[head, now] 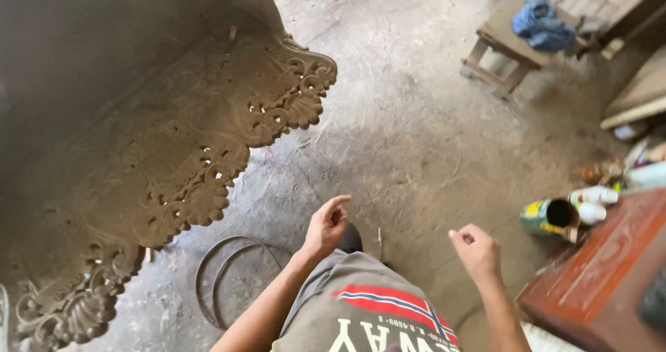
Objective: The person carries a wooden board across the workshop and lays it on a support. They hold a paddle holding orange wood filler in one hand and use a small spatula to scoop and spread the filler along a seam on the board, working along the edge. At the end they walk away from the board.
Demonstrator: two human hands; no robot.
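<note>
Both hands hang empty over the floor (416, 116), the left hand (326, 226) loosely open with the carved wooden panel (173, 144) nearest, up to its left, the right hand (477, 251) loosely curled, an open tin (551, 217) off to its right.

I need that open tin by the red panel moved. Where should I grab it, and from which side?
The open can lies on its side, mouth facing right toward the red panel. Probably grip across its round body from above with the right hand; bottles crowd its right side.
</note>
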